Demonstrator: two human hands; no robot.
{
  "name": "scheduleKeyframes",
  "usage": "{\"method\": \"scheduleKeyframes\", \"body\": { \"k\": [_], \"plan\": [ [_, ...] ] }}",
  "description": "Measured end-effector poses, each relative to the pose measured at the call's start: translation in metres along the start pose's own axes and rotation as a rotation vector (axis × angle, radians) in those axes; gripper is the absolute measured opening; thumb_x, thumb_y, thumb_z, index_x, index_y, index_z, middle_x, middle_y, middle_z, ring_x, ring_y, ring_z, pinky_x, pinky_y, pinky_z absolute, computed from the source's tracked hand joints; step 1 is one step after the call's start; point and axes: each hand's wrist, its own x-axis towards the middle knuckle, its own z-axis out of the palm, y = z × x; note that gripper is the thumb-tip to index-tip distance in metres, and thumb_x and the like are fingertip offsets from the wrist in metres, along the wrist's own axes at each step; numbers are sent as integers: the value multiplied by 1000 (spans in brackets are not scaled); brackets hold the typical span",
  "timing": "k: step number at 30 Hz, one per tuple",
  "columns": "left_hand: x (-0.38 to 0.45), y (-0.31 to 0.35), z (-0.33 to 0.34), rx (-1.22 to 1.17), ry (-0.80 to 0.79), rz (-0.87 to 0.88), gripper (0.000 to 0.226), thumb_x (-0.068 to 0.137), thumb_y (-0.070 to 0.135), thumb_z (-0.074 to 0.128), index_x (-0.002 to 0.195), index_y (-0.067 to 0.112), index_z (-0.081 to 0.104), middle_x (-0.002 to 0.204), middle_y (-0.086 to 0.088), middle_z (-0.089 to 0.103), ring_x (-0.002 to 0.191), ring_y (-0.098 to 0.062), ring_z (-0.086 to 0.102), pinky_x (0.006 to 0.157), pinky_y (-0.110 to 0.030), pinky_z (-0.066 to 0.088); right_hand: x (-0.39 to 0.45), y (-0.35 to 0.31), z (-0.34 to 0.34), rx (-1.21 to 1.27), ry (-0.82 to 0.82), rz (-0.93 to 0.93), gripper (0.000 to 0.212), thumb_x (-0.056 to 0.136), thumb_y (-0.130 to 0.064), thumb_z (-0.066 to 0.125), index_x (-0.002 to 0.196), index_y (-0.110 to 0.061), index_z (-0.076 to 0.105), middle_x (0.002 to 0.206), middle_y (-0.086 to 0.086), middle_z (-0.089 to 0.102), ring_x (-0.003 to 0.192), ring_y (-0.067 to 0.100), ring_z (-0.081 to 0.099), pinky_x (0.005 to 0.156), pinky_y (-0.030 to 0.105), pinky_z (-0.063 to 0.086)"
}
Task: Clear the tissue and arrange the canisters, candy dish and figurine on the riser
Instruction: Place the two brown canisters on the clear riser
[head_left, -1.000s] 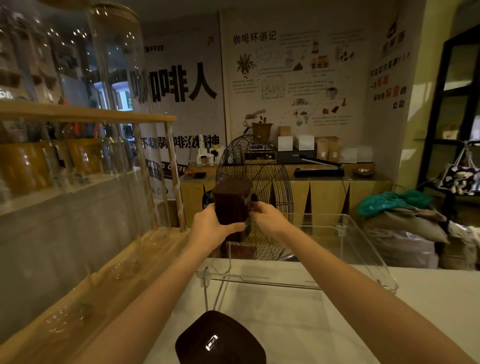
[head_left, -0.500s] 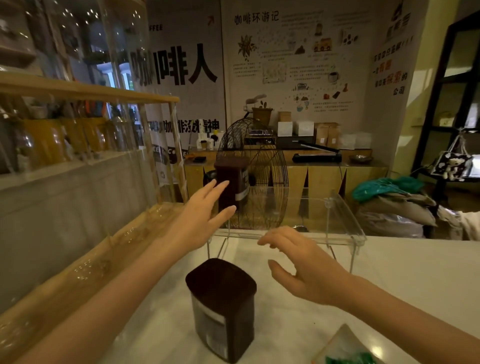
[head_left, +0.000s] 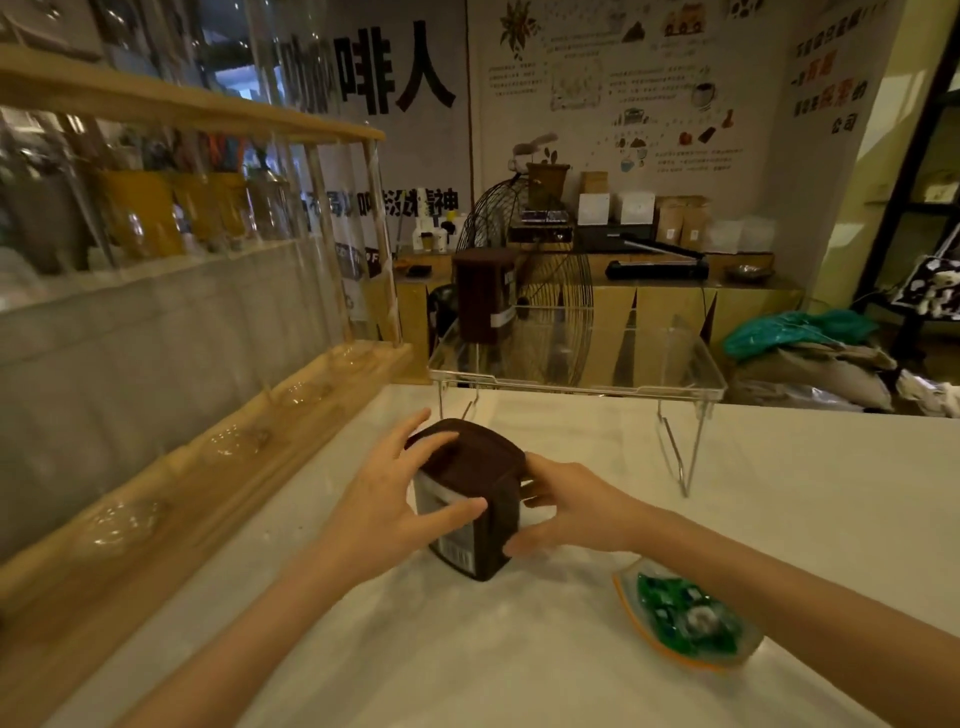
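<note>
A dark brown canister (head_left: 483, 299) stands upright on the far left corner of the clear acrylic riser (head_left: 576, 382). A second brown canister (head_left: 475, 506) with a white barcode label stands on the white table in front of the riser. My left hand (head_left: 395, 504) wraps its left side and lid, and my right hand (head_left: 574, 512) presses on its right side. A glass candy dish (head_left: 685, 618) with green wrapped candies lies on the table to the right, just under my right forearm. No tissue or figurine is in view.
A wooden shelf with a clear panel (head_left: 197, 322) and glass jars runs along the table's left edge. Behind the riser stand a wire fan (head_left: 540, 291) and a wooden counter (head_left: 675, 306) with boxes. Bags (head_left: 810, 358) lie on the floor at the right.
My hands let go of the first canister on the riser, drew back toward me and closed around the second canister on the table. The view tilted down, bringing the candy dish into sight.
</note>
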Motion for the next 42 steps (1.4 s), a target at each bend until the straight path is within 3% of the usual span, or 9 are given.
{"method": "scheduleKeyframes", "body": {
  "k": [3, 8, 11, 20, 26, 33, 35, 38, 42],
  "plan": [
    [-8, 1, 14, -144, 73, -155, 94, 50, 65, 63, 133, 33, 33, 151, 3, 23, 136, -15, 25, 111, -38, 30, 0, 0, 4, 36, 57, -15, 79, 66, -21, 80, 133, -22, 39, 129, 2, 58, 111, 17, 57, 97, 35, 50],
    [-10, 3, 33, -306, 169, -187, 97, 51, 43, 82, 133, 28, 32, 137, 2, 45, 116, -7, 42, 96, -25, 40, -1, 3, 9, 110, 170, -35, 72, 62, -14, 82, 126, -17, 49, 116, 8, 66, 101, 20, 64, 89, 38, 54],
    [-7, 7, 39, -305, 208, -201, 100, 48, 43, 84, 132, 27, 33, 135, 1, 47, 120, -14, 44, 101, -34, 43, -1, 3, 9, 79, 198, -53, 69, 61, -16, 83, 123, -15, 53, 112, 8, 68, 97, 19, 64, 87, 37, 55],
    [9, 19, 9, -422, 207, -232, 93, 48, 24, 87, 130, 22, 42, 125, 1, 56, 106, -10, 48, 87, -24, 43, -9, -16, -8, 37, 257, -136, 72, 62, -28, 82, 126, -18, 51, 110, 3, 68, 93, 10, 63, 83, 22, 53],
    [31, 51, -39, -502, 155, -114, 90, 50, 14, 85, 130, 19, 43, 121, -1, 57, 110, -16, 54, 77, -16, 44, -16, -44, -41, 199, 321, -178, 72, 62, -27, 81, 126, -23, 50, 105, -10, 66, 97, 5, 64, 85, 24, 53],
    [90, 89, -74, -535, 89, 8, 115, 34, 30, 81, 137, 22, 32, 127, -2, 58, 115, -18, 56, 99, -41, 46, -8, -58, -92, 275, 566, -230, 63, 59, -24, 83, 117, -25, 58, 95, -20, 67, 92, -1, 66, 81, 18, 54],
    [103, 93, -75, -564, 61, 72, 97, 41, 23, 82, 130, 19, 44, 120, 0, 63, 110, -16, 60, 94, -36, 51, -2, -58, -101, 270, 621, -243, 61, 59, -23, 83, 115, -26, 59, 89, -24, 66, 87, -7, 66, 76, 12, 54],
    [112, 90, -71, -555, 54, 116, 66, 56, 8, 80, 117, 16, 57, 107, 3, 68, 98, -6, 65, 78, -17, 55, 6, -53, -102, 249, 670, -236, 61, 58, -22, 84, 114, -28, 60, 85, -27, 64, 84, -8, 65, 77, 12, 54],
    [144, 83, -60, -560, 57, 126, 57, 59, 4, 78, 112, 13, 61, 89, 13, 70, 84, 4, 67, 69, -10, 53, 23, -41, -115, 147, 718, -200, 62, 62, -27, 82, 119, -25, 58, 91, -24, 64, 89, -7, 63, 80, 11, 50]
  ]
}}
